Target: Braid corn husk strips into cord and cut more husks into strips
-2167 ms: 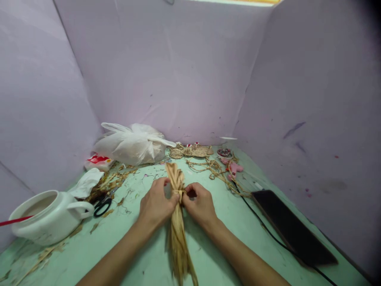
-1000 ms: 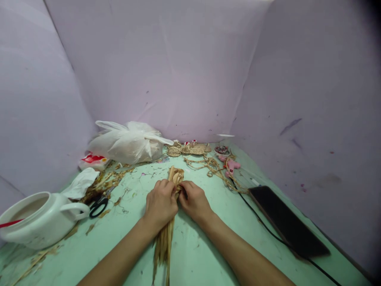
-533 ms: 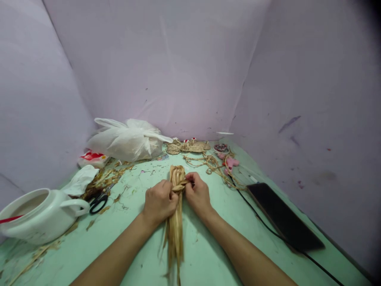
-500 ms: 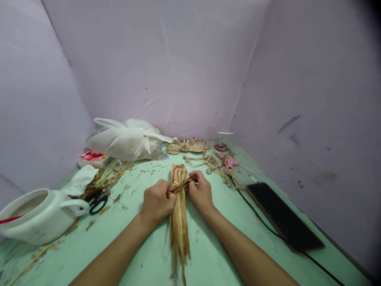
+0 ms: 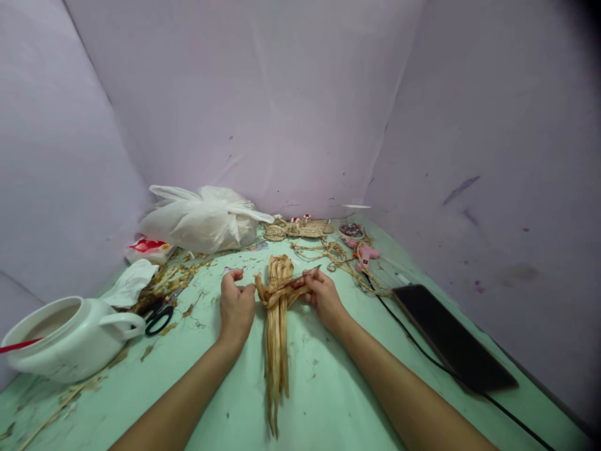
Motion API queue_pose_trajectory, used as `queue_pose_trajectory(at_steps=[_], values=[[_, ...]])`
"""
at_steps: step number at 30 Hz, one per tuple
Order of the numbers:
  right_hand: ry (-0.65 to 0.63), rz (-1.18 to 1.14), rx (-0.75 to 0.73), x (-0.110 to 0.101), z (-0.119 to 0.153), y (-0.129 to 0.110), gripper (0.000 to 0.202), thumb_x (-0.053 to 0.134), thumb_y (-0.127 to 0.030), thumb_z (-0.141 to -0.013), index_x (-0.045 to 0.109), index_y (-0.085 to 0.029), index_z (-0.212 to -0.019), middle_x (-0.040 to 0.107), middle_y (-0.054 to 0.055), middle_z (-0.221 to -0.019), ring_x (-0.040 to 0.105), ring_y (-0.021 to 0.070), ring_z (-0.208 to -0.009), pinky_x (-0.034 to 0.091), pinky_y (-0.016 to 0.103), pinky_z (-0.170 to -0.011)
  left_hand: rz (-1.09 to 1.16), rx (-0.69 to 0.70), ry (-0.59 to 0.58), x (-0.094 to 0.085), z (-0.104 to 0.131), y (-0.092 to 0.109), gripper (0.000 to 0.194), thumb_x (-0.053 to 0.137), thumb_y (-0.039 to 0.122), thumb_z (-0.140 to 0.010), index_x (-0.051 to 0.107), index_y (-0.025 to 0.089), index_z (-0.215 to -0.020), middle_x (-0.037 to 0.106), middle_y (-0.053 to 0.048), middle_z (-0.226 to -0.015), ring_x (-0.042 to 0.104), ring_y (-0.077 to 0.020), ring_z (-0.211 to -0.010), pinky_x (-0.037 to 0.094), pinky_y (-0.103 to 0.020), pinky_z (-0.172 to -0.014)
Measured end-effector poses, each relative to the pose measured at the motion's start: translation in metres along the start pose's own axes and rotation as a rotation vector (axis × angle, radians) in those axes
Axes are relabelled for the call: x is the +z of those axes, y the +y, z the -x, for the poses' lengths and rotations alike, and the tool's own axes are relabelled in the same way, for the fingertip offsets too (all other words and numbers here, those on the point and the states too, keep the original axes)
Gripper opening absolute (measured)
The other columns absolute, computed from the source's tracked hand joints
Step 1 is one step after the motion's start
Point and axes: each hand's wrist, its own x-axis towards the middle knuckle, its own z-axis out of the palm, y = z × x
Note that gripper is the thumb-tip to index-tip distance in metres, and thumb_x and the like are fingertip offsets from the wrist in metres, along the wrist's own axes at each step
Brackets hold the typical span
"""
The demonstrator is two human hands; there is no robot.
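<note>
A folded bundle of dried tan plant strips [image 5: 277, 338] lies upright in front of me, its looped end pointing away and its loose ends trailing towards me. A strip of the same dried material [image 5: 270, 295] is wound round it below the loop, with a short end sticking up on the left. My right hand [image 5: 323, 299] pinches the strip's other end at the right side of the bundle. Just left of the bundle, my left hand [image 5: 238, 310] is off the strip, thumb and forefinger apart and holding nothing. Its other fingers are curled.
Black-handled scissors [image 5: 159, 318] lie at left near dried scraps [image 5: 164, 282] and a white pot [image 5: 70, 347]. Behind are a white plastic bag [image 5: 201, 222] and woven pieces [image 5: 307, 230]. At right sit a pink glue gun [image 5: 366, 253], tangled cord [image 5: 333, 252], a black cable [image 5: 404, 335] and a black flat slab [image 5: 453, 338].
My left hand has let go of the wrapping strip and moved left. The strip's left end now stands free, while my right hand keeps hold on the right.
</note>
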Motion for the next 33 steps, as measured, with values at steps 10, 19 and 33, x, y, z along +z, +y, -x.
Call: queue_pose_trajectory(at_steps=[10,19,33], values=[[-0.045,-0.29,0.183,0.012,0.008,-0.01,0.009,0.047,-0.022,-0.076,0.05,-0.018,-0.083,0.066,0.003,-0.063,0.063,0.0173,-0.061,0.048,0.029,-0.057,-0.623,0.336,-0.173,-0.001,0.042,0.026,0.074,0.058,0.032,-0.065,0.025,0.014,-0.128,0.025,-0.017,-0.134,0.035,-0.0337,-0.116,0.033,-0.044,-0.091],[-0.153,-0.127,0.114,-0.01,0.005,-0.027,0.033,0.063,-0.013,-0.059,0.051,-0.019,-0.089,0.067,0.004,-0.08,0.061,0.0151,-0.064,0.046,0.028,-0.064,-0.691,0.185,-0.31,-0.02,-0.008,0.012,0.082,0.05,0.017,-0.064,0.009,0.013,-0.135,0.034,-0.02,-0.125,0.055,-0.0279,-0.094,0.043,-0.034,-0.075],[-0.31,0.793,-0.184,0.029,-0.014,-0.025,0.027,0.068,-0.037,-0.058,0.064,-0.018,-0.076,0.062,0.0,-0.066,0.049,0.0088,-0.05,0.037,0.02,-0.046,-0.657,0.355,-0.368,-0.016,0.008,0.01,0.086,0.054,0.019,-0.064,0.007,0.019,-0.135,0.022,-0.017,-0.134,0.052,-0.0265,-0.099,0.041,-0.031,-0.077]])
